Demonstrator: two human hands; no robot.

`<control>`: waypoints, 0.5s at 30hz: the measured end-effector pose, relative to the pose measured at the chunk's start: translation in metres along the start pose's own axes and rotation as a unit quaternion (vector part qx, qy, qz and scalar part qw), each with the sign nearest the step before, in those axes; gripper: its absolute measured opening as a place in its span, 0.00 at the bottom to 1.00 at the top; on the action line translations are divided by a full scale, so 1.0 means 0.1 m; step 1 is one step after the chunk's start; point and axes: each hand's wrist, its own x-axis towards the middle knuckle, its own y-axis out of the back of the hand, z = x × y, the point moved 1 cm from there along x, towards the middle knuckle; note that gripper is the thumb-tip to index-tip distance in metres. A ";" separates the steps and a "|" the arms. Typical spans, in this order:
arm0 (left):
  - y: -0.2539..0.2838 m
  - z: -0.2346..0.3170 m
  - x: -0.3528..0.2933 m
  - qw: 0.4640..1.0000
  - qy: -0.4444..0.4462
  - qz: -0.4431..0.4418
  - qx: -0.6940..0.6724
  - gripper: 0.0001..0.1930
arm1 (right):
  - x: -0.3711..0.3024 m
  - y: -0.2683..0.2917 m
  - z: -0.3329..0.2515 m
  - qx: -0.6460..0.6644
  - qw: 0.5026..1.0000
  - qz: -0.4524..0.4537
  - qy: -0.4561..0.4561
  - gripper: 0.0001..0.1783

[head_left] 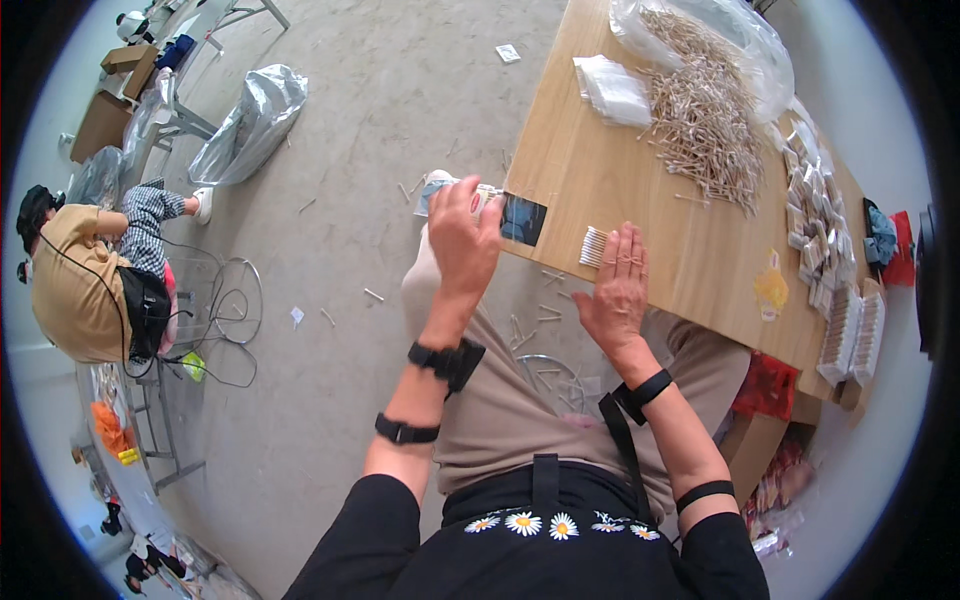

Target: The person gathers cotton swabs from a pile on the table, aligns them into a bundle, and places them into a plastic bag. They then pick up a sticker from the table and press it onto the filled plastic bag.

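Observation:
At the table's left corner my left hand (pixel 463 235) is closed, its fingers curled at a small whitish packet (pixel 482 201) with a red mark. Part of that packet is hidden behind the fingers. Beside it, a dark square patch (pixel 525 219) lies on the table corner. My right hand (pixel 617 285) rests at the near table edge with its fingers stretched out flat. Its fingertips lie against a short, neat row of cotton swabs (pixel 593 246); the hand covers whatever is under it.
A big heap of loose cotton swabs (pixel 705 120) spills from a clear bag (pixel 765 60) on the wooden table (pixel 690 270). Near it are flat plastic bags (pixel 612 90), filled swab packs (pixel 815 220) and a yellow-marked packet (pixel 770 287). Another person (pixel 85 280) sits at left.

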 end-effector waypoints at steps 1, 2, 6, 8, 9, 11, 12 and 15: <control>0.08 -0.09 -0.11 0.998 -0.029 0.048 -0.019 0.10 | 0.01 0.01 -0.03 0.002 1.000 0.001 0.003 0.66; 0.15 -0.15 -0.26 0.998 -0.027 0.047 -0.016 0.10 | 0.01 0.02 -0.04 0.005 1.000 -0.004 0.000 0.66; 0.21 -0.42 -0.55 0.892 0.316 -0.045 -0.320 0.17 | 0.03 0.03 -0.10 -0.002 1.000 -0.027 -0.016 0.67; 0.17 -0.52 -0.52 0.843 0.378 -0.046 -0.381 0.20 | 0.09 0.02 -0.23 0.004 1.000 -0.027 0.000 0.67; 0.10 -0.58 -0.46 0.813 0.404 -0.037 -0.417 0.23 | 0.12 0.01 -0.30 0.009 1.000 -0.026 0.013 0.67; -0.05 -0.69 -0.32 0.770 0.437 -0.024 -0.465 0.26 | 0.20 -0.01 -0.41 0.017 0.999 -0.037 0.010 0.65; -0.11 -0.76 -0.26 0.769 0.437 -0.024 -0.466 0.26 | 0.24 -0.02 -0.46 0.026 0.999 -0.047 0.005 0.63; -0.21 -0.91 -0.09 0.732 0.407 -0.029 -0.546 0.26 | 0.37 -0.06 -0.67 0.052 0.996 -0.058 0.032 0.63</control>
